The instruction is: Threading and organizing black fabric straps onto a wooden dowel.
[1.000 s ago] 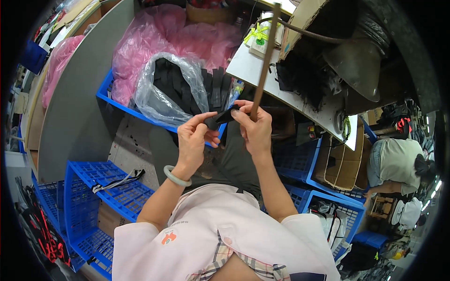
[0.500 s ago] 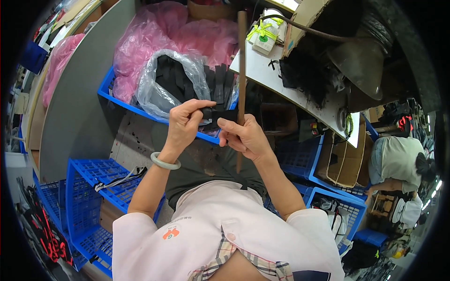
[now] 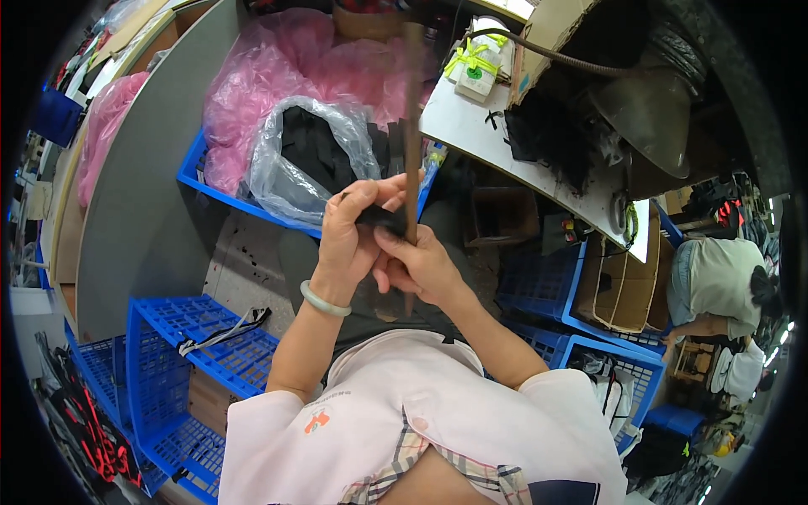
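Note:
A short black fabric strip (image 3: 384, 221) is stretched between my two hands, over the bin's near edge. My left hand (image 3: 343, 236), with a pale bangle at its wrist, is curled around the strip's left part, index finger reaching toward the stick. My right hand (image 3: 425, 265) pinches the strip's other end between thumb and fingers. A long brown wooden stick (image 3: 412, 109) rises nearly upright right at the strip and my right fingers. Its lower part passes behind that hand, so whether the hand grips it is hidden. The stick and strip are slightly blurred.
Beyond my hands, a blue plastic bin (image 3: 192, 168) holds a clear bag (image 3: 278, 185) of black strips and pink plastic film (image 3: 236, 93). A white table (image 3: 471, 126) stands at right, blue crates (image 3: 160, 370) at left. Another person (image 3: 720, 278) bends over at far right.
Both hands have drawn closer together, and the strip between them looks shorter and more bunched. My right hand and the stick have shifted left; my left fingers have partly uncurled.

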